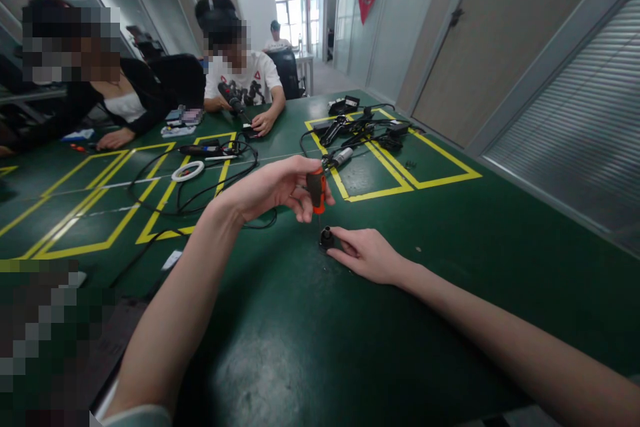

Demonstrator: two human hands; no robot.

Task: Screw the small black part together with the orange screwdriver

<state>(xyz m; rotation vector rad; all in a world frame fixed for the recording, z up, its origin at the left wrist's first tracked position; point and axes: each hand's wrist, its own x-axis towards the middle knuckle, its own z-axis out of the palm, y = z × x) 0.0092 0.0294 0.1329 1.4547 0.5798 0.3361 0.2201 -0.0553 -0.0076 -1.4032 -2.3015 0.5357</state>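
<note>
My left hand (287,190) grips the orange and black handle of a screwdriver (319,192), held upright with its thin shaft pointing down. The tip meets or hovers just over a small black part (327,238) on the green table; I cannot tell which. That part is round, with a short raised tube on top. From the right, my right hand (367,255) pinches its edge between thumb and fingers. The underside of the part is hidden.
Yellow tape outlines boxes on the green table (280,347). Black cables and parts (355,130) lie beyond my hands, with a white ring (188,171) and a black tool (207,149) to the left. Across the table, a person in a white shirt (245,83) handles a drill (231,99); another sits further left.
</note>
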